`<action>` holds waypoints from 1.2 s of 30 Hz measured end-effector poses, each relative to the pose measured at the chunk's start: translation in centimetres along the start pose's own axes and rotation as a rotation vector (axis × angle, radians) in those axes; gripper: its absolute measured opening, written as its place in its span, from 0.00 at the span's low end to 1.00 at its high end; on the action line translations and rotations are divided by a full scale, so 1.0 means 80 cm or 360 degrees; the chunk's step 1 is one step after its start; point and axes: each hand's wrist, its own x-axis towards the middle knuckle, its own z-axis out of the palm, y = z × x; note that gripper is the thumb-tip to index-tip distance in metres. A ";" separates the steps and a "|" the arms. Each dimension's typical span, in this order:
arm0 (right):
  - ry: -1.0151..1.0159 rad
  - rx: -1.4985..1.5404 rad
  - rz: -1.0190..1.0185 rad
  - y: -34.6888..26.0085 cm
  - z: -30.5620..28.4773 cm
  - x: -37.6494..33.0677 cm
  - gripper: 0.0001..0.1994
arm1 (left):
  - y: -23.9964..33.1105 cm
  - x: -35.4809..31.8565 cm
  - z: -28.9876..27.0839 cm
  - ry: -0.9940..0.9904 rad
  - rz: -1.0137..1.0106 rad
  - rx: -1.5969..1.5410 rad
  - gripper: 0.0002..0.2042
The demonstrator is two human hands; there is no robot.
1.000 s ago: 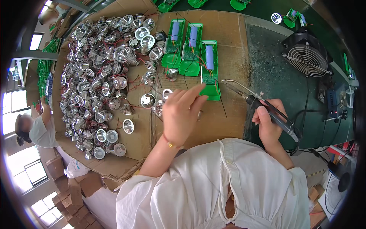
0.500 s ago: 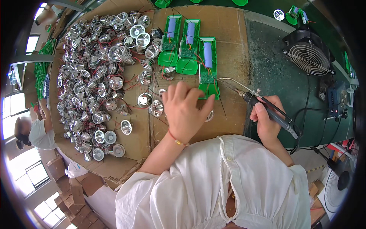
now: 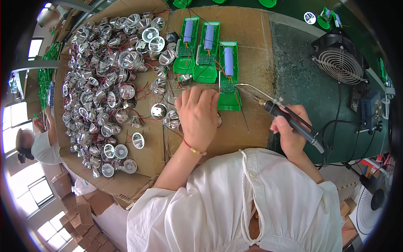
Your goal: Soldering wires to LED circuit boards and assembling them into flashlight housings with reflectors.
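Observed reflectors (image 3: 107, 98) heaped on cardboard (image 3: 149, 161), left hand (image 3: 197, 115) bent with grip contents impossible to tell, circuit board (image 3: 228, 87) inside nearest green case (image 3: 229, 103), and iron (image 3: 278, 111), tip at circuit board's right edge, held in right hand's (image 3: 291, 136) closed grip.

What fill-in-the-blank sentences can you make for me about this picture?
1. The right hand holds a soldering iron whose handle is coloured ____.
2. On the cardboard, ____ open green cases lie side by side.
3. The big pile of shiny lamp cups is on the ____ side of the picture.
4. The black fan stands on a dark ____ table.

Missing words: black; three; left; green.
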 end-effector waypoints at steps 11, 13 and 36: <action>0.0007 -0.0075 0.0128 -0.002 0.014 0.009 0.08 | 0.005 0.005 0.001 -0.0184 -0.0026 0.0002 0.04; 0.0010 -0.0050 0.0149 0.000 0.016 0.011 0.08 | 0.005 0.007 0.002 -0.0190 -0.0024 -0.0030 0.05; 0.0114 0.0131 0.0356 0.004 0.024 0.014 0.08 | 0.003 0.014 0.006 -0.0154 -0.0052 -0.0058 0.07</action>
